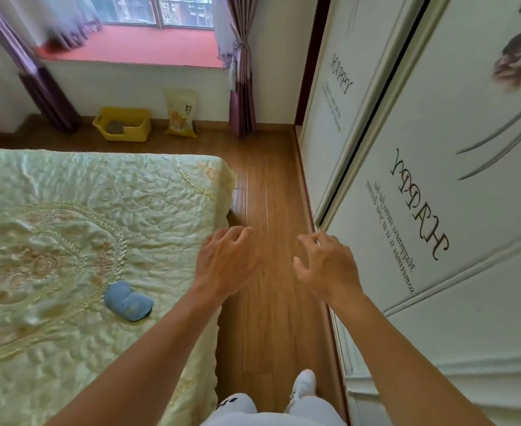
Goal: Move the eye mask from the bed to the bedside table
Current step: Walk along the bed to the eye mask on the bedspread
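A white shoe [304,385] stands on the wood floor [271,302] at the near edge; the blue mask [128,300] lies on the bed [68,210] near its right side; both hands hover empty, fingers loosely curled and apart, the left hand [225,261] over the bed's edge, the right hand [327,265] beside the wardrobe [437,272]; far off, a yellow bin [122,127].

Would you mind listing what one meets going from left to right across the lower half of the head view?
Bed → eye mask → left hand → wooden floor → right hand → wardrobe door.
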The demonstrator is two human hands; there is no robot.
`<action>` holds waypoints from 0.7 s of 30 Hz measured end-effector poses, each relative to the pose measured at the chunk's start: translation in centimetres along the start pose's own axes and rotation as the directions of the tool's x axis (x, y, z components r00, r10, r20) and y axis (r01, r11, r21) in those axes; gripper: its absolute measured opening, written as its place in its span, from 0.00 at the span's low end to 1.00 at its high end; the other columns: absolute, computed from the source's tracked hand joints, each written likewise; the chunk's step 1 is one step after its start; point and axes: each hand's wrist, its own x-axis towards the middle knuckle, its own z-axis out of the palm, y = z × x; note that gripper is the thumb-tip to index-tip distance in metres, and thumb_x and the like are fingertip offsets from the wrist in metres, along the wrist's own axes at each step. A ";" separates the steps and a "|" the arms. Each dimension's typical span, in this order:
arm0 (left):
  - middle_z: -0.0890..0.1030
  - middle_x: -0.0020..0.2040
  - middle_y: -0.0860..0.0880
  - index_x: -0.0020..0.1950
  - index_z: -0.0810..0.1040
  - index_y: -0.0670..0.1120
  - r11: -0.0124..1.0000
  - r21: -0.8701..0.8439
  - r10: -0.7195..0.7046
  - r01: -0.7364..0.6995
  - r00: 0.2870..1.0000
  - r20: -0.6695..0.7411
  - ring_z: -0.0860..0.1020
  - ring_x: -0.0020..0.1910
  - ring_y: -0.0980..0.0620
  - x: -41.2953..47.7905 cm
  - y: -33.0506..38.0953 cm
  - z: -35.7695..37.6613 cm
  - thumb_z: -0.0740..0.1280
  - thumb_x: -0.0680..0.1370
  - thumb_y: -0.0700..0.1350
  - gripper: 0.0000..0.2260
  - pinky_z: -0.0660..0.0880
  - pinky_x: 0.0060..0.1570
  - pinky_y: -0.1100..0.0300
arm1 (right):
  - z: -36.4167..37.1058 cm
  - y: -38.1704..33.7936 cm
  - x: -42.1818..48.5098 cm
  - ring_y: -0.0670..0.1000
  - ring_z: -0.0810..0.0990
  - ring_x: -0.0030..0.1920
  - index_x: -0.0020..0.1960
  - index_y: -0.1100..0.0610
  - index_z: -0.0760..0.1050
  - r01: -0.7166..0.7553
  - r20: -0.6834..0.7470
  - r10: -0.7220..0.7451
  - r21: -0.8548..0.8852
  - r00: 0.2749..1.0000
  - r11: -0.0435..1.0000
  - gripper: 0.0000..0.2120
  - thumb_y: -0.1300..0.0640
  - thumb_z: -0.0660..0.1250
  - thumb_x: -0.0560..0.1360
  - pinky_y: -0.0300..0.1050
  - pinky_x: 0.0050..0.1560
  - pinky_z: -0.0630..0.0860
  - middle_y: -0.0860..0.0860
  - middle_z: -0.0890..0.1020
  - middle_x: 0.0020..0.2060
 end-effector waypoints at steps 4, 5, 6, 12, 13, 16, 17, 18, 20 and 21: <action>0.80 0.64 0.50 0.68 0.73 0.50 0.996 0.002 -0.091 0.091 0.996 -0.017 0.77 0.61 0.47 4.5 -2.0 1.0 0.58 0.77 0.56 0.21 0.72 0.60 0.49 | 1.1 0.1 7.3 0.56 0.80 0.56 0.66 0.54 0.76 0.084 0.019 -0.084 0.013 0.996 0.996 0.22 0.48 0.66 0.75 0.55 0.56 0.78 0.54 0.82 0.57; 0.79 0.65 0.50 0.68 0.73 0.50 0.993 0.010 -0.117 0.118 0.993 -0.014 0.76 0.62 0.47 5.8 -2.6 1.2 0.58 0.77 0.57 0.22 0.72 0.61 0.49 | 1.4 0.1 9.3 0.56 0.80 0.56 0.66 0.54 0.76 0.110 0.023 -0.110 0.015 0.994 0.994 0.22 0.48 0.66 0.75 0.55 0.56 0.78 0.54 0.82 0.57; 0.79 0.66 0.50 0.69 0.73 0.50 0.989 0.020 -0.145 0.145 0.989 -0.014 0.76 0.63 0.47 7.1 -3.2 1.4 0.58 0.77 0.57 0.22 0.72 0.61 0.49 | 1.6 0.1 11.4 0.55 0.80 0.55 0.66 0.53 0.76 0.139 0.028 -0.139 0.013 0.990 0.990 0.22 0.47 0.66 0.75 0.55 0.56 0.78 0.54 0.82 0.57; 0.80 0.65 0.50 0.70 0.72 0.51 0.935 0.073 -0.345 0.348 0.937 -0.048 0.77 0.62 0.48 16.0 -6.6 2.0 0.56 0.76 0.59 0.25 0.74 0.59 0.50 | 2.8 -0.2 25.3 0.54 0.79 0.58 0.68 0.51 0.74 0.318 0.079 -0.320 0.035 0.944 0.948 0.22 0.45 0.64 0.76 0.54 0.58 0.77 0.52 0.81 0.59; 0.80 0.65 0.50 0.70 0.72 0.51 0.921 0.080 -0.378 0.381 0.924 -0.051 0.77 0.62 0.48 17.5 -7.1 2.0 0.56 0.76 0.59 0.25 0.74 0.59 0.49 | 3.0 -0.4 27.6 0.53 0.79 0.58 0.68 0.51 0.74 0.347 0.092 -0.350 0.041 0.932 0.937 0.22 0.44 0.63 0.76 0.55 0.59 0.77 0.52 0.81 0.60; 0.80 0.64 0.50 0.69 0.73 0.51 0.875 0.087 -0.471 0.477 0.879 -0.077 0.78 0.60 0.47 21.0 -8.3 1.8 0.54 0.76 0.59 0.25 0.74 0.57 0.49 | 3.7 -1.7 33.8 0.54 0.78 0.59 0.65 0.50 0.74 0.438 0.142 -0.443 0.066 0.885 0.896 0.20 0.44 0.62 0.76 0.55 0.60 0.76 0.52 0.81 0.60; 0.80 0.63 0.50 0.69 0.73 0.50 0.856 0.086 -0.504 0.510 0.860 -0.087 0.78 0.60 0.47 21.7 -8.8 1.8 0.53 0.76 0.59 0.26 0.75 0.57 0.49 | 4.0 -2.4 35.5 0.54 0.78 0.59 0.64 0.50 0.74 0.475 0.159 -0.481 0.074 0.862 0.877 0.19 0.44 0.62 0.76 0.55 0.60 0.75 0.52 0.80 0.60; 0.81 0.63 0.50 0.69 0.73 0.50 0.834 0.082 -0.539 0.546 0.837 -0.095 0.79 0.59 0.47 22.1 -9.2 1.7 0.53 0.75 0.59 0.26 0.75 0.56 0.50 | 4.3 -3.2 37.0 0.55 0.78 0.60 0.65 0.50 0.74 0.514 0.177 -0.521 0.084 0.835 0.854 0.20 0.44 0.61 0.76 0.55 0.61 0.74 0.52 0.80 0.61; 0.81 0.61 0.50 0.68 0.74 0.50 0.775 0.067 -0.620 0.629 0.776 -0.121 0.79 0.58 0.47 22.0 -10.3 1.7 0.54 0.75 0.59 0.25 0.75 0.55 0.49 | 5.0 -5.4 39.1 0.56 0.77 0.62 0.69 0.50 0.73 0.598 0.217 -0.606 0.110 0.765 0.794 0.22 0.44 0.62 0.77 0.56 0.64 0.73 0.52 0.79 0.64; 0.82 0.60 0.49 0.67 0.75 0.49 0.741 0.055 -0.658 0.669 0.740 -0.139 0.80 0.57 0.46 21.5 -10.8 1.7 0.55 0.75 0.58 0.25 0.76 0.55 0.48 | 5.4 -6.6 39.8 0.56 0.76 0.64 0.70 0.50 0.72 0.639 0.234 -0.647 0.121 0.726 0.760 0.23 0.44 0.62 0.77 0.55 0.65 0.72 0.52 0.78 0.65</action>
